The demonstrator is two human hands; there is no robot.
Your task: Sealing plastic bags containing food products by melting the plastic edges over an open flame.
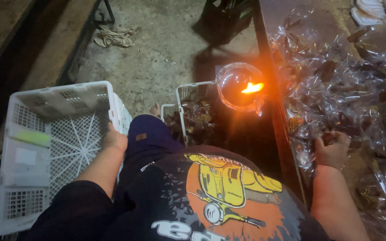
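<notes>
White plastic meets the left hand (114,139): its fingers are curled over the rim of an empty lattice crate (54,151) standing on the concrete floor (157,58) at the person's left side, the grip closed on that near right edge. Nothing lies inside the crate. The right hand (332,149) rests on the table (287,147), near its left edge, loosely fisted among a heap of clear cellophane packets (349,85) with dark brown contents; whether it pinches one packet or only presses on the pile I cannot tell. That heap covers most of the tabletop out to the right edge and far corner. At the table's left edge a small flame burns inside a round glass lamp (240,87), casting orange light. Below it, between the person's knee and the table, a second white crate (188,111) holds some filled packets. A crumpled rag (115,35) lies farther off on the floor. Judging by this, the work looks early to midway: one crate partly loaded, the other bare, and a large pile of packets left on the table.
</notes>
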